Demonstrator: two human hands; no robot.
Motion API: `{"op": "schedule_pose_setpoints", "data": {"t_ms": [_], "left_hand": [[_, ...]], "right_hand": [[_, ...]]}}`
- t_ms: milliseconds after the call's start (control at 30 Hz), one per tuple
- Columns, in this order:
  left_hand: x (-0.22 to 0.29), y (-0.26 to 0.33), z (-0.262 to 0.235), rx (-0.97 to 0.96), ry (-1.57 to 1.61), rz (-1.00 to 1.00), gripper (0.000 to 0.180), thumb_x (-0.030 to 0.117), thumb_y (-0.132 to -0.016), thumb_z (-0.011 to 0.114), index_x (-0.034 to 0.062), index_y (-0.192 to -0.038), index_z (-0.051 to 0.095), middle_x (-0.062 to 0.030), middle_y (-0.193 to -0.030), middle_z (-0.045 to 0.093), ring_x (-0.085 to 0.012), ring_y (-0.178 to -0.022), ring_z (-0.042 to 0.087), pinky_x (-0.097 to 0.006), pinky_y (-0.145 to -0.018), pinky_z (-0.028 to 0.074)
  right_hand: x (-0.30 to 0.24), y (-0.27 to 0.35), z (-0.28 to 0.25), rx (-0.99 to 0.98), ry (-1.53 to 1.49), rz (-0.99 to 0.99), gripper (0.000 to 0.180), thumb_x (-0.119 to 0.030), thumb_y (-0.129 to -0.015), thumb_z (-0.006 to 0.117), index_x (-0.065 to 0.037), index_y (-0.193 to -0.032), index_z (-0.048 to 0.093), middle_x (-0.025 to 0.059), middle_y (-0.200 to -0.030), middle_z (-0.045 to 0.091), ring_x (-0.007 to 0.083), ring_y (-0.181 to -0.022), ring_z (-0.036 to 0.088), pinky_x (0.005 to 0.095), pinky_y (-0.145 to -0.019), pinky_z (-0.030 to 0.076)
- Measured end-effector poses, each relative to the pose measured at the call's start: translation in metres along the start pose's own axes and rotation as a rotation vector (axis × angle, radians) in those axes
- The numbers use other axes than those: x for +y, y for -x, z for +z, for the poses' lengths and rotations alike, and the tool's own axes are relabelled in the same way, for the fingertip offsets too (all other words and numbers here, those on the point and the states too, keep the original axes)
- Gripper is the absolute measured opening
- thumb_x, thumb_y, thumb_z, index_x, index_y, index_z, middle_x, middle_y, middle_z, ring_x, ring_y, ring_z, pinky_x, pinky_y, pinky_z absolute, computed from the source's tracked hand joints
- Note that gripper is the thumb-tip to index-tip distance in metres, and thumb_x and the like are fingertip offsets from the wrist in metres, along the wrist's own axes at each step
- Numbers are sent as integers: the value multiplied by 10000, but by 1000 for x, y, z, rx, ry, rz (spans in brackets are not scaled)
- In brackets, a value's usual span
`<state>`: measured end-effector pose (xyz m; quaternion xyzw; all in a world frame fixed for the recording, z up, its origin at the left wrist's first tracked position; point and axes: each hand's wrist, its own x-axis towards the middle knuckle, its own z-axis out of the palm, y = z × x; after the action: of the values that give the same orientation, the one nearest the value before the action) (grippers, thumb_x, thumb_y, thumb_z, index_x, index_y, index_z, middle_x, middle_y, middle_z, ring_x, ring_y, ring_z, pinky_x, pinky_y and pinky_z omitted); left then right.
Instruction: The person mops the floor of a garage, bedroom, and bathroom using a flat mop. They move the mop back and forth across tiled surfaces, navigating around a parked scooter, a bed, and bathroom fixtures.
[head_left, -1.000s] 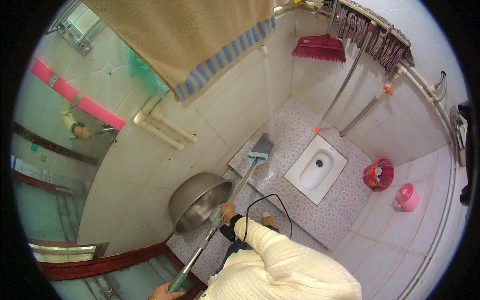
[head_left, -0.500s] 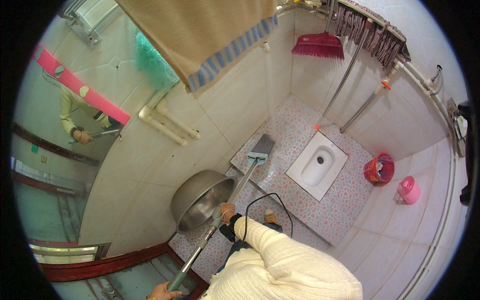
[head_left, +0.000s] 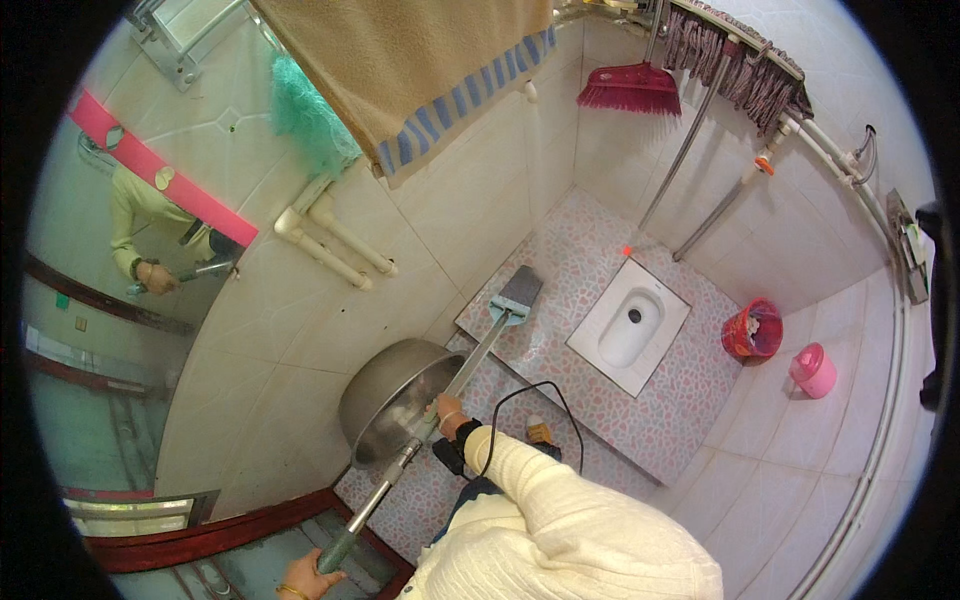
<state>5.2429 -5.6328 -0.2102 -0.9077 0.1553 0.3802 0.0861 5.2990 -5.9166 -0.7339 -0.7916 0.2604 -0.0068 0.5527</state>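
Note:
A long-handled flat mop (head_left: 385, 487) runs diagonally from the lower left toward the middle of the view. My left hand (head_left: 308, 577), with a gold-coloured bracelet, is closed round the grey-green grip at its near end. Farther along, my right hand (head_left: 447, 408) grips the pole, a dark band round its wrist below the cream sleeve. The dark grey mop head (head_left: 521, 288), held in a pale blue clamp, rests on the raised pink-and-grey patterned floor (head_left: 560, 240) near the left wall. Under the pole, a large metal basin (head_left: 385, 395) leans tilted against that wall.
A white squat toilet (head_left: 633, 328) is set in the raised floor, right of the mop head. Beyond it stand a red bucket (head_left: 753, 330) and a pink container (head_left: 813, 371). A dark red broom (head_left: 630, 90) and a string mop (head_left: 740, 60) hang upside down. A black cable loop (head_left: 545, 385) shows near my foot.
Both hands have shifted slightly left with the mop. Its head has turned a little on the floor, and the near end of the handle sits farther left.

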Motion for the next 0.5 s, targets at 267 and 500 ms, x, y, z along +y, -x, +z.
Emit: {"op": "schedule_pose_setpoints", "data": {"t_ms": [267, 500], "left_hand": [[47, 14, -56, 326, -374, 33, 498, 410, -607, 785, 131, -972, 591, -169, -754, 647, -389, -756, 622, -476, -669, 485], [89, 22, -96, 390, -553, 6, 426, 364, -647, 765, 138, -940, 553, -127, -752, 645, -349, -743, 625, -455, -654, 452]], "right_hand": [[-111, 10, -94, 305, -1782, 733, 151, -144, -880, 513, 2, -897, 479, 104, -744, 525, 235, -601, 545, 384, -540, 497], [-138, 7, -137, 258, -2000, 658, 117, -145, -885, 527, -39, -900, 480, 74, -760, 520, 211, -640, 533, 370, -586, 504]]}}
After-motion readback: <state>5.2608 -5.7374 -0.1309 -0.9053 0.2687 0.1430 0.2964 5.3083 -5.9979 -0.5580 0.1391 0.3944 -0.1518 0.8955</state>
